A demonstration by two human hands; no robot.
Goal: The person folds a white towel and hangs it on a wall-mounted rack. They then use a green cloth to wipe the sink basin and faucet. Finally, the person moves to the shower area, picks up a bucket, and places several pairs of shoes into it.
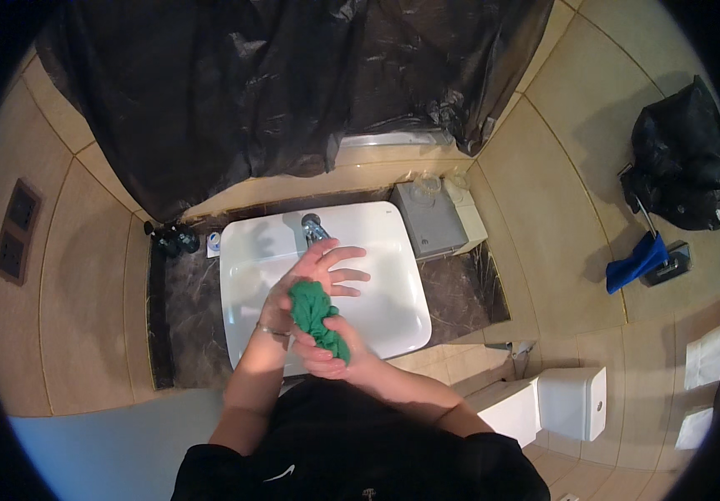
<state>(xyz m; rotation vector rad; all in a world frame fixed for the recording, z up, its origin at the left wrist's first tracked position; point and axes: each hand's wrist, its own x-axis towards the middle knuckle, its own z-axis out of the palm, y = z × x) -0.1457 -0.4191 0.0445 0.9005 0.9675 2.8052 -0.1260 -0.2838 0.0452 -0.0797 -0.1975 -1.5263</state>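
Note:
My left hand (318, 267) is over the white washbasin (391, 313), with its fingers spread and pointing to the right. A thin bracelet (272, 330) circles the left wrist. Bunched in my right hand (350, 358) is a crumpled green cloth (311, 307), pressed against the base of the left hand near the wrist. The cloth hides part of the left palm. Just beyond the left fingers, the chrome faucet (315, 230) stands at the back of the basin; I cannot tell whether water runs from it.
A dark marble countertop (191, 332) surrounds the basin. Pump bottles (178, 240) stand at its left, and a grey box (432, 222) with glassware on top at its right. Blue cloth (637, 262) and a black plastic bag (679, 156) hang on the right wall. A toilet (570, 404) is lower right.

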